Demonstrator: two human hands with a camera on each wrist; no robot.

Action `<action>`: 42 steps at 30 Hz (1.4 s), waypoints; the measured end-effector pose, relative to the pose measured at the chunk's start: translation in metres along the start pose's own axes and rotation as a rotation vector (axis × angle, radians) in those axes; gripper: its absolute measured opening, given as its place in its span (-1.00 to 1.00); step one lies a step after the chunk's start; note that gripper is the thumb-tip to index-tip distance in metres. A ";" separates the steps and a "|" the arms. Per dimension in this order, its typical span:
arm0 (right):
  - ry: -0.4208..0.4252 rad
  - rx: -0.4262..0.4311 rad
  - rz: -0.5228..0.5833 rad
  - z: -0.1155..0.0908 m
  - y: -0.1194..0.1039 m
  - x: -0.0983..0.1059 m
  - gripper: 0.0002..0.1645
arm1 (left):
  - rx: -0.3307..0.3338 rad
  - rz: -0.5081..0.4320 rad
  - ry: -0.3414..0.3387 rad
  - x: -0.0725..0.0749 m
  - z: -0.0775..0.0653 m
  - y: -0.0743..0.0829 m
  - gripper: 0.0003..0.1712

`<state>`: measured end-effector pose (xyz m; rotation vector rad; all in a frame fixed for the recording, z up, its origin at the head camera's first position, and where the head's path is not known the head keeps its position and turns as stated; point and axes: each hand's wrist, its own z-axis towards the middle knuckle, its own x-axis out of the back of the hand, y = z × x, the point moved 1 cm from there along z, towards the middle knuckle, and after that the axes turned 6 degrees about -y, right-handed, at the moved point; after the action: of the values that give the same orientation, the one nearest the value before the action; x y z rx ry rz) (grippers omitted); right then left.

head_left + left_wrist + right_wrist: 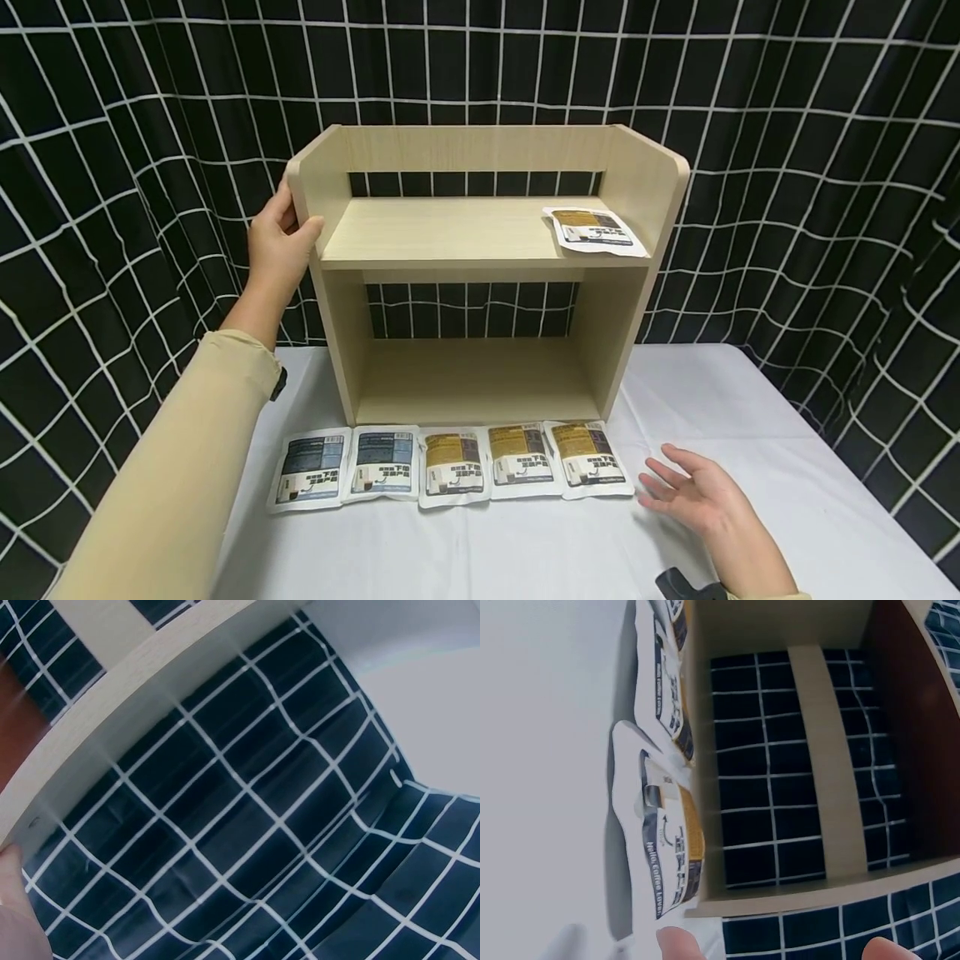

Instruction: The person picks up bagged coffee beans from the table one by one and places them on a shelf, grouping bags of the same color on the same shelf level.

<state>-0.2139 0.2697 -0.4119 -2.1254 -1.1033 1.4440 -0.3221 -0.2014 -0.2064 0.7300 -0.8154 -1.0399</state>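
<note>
A pale wooden two-tier shelf stands on the table. My left hand grips the edge of its left side panel, thumb in front and the other fingers partly hidden behind; the left wrist view has that panel close up. My right hand is held palm up with fingers apart, just right of the row of pouches, and holds nothing. A white pouch with a brown label lies at the right end of the upper tier. Nearest the right hand is the row's rightmost brown-label pouch, also in the right wrist view.
More pouches lie in line before the shelf: two with blue labels on the left, then brown-label ones. A white cloth covers the table. Black curtains with a white grid surround it at the back and sides.
</note>
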 end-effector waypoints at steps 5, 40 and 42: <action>-0.011 -0.023 -0.022 0.000 0.004 0.002 -0.20 | -0.002 0.003 0.004 0.001 -0.001 0.001 -0.27; -0.095 -0.064 0.042 0.000 0.025 0.019 -0.79 | 0.003 0.011 -0.007 -0.001 0.000 0.001 -0.25; -0.099 -0.069 0.058 0.000 0.025 0.020 -0.78 | 0.011 0.010 -0.009 -0.001 0.000 0.001 -0.26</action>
<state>-0.2003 0.2686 -0.4412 -2.1703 -1.1512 1.5746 -0.3218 -0.1998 -0.2061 0.7305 -0.8329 -1.0309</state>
